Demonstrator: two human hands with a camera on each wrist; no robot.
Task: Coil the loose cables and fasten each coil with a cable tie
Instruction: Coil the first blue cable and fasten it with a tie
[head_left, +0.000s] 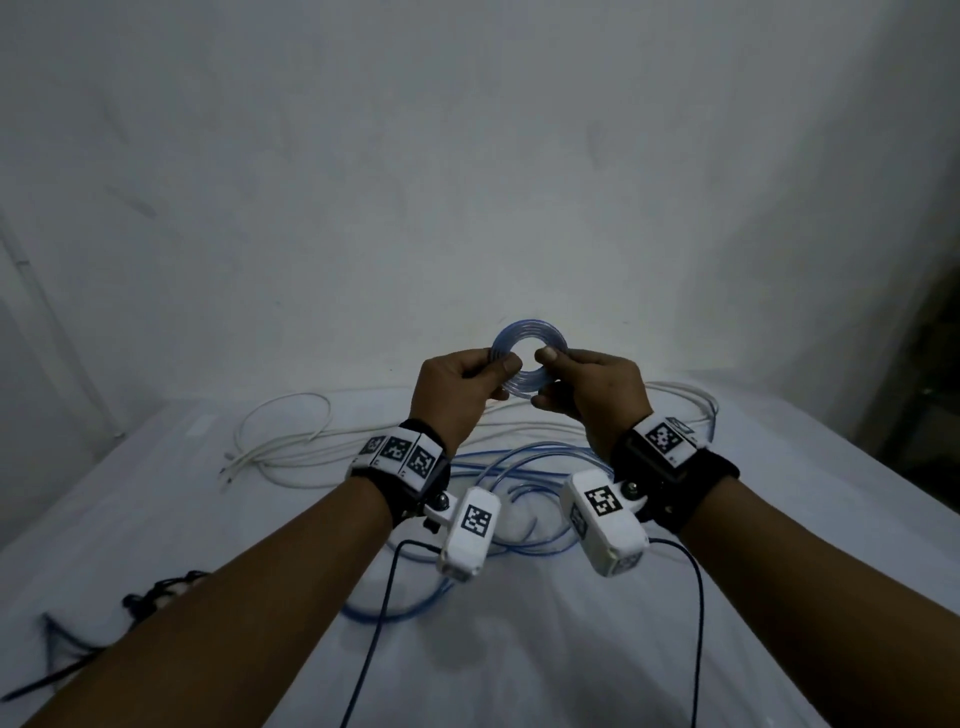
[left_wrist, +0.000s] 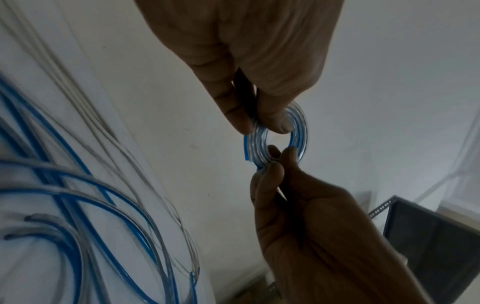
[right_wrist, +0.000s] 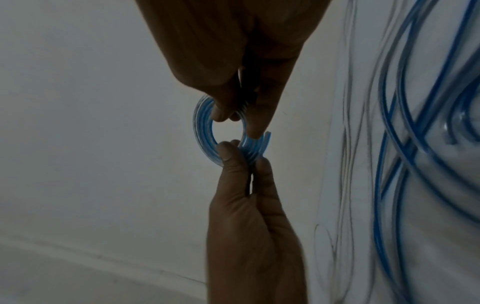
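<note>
Fingers of the left hand and right hand pinch opposite sides of a small, tight coil of clear blue-striped cable. Probably this keeps its loops from springing apart. No tie is visible.

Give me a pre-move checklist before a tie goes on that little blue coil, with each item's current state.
1. Coil held on both sides: ok. The left hand and right hand each pinch the blue coil.
2. Coil clear of the bed: ok. It is held up above the white sheet.
3. Turns lying together: ok. They sit flat, side by side, in the left wrist view.
4. Cut end tucked in: not ok. A free end sticks out of the ring.
5. Cable tie at hand: cannot tell. Dark strips lie at the bed's left edge, too dim to identify.
6. A hand free to fetch a tie: not ok. Both are occupied.
</note>
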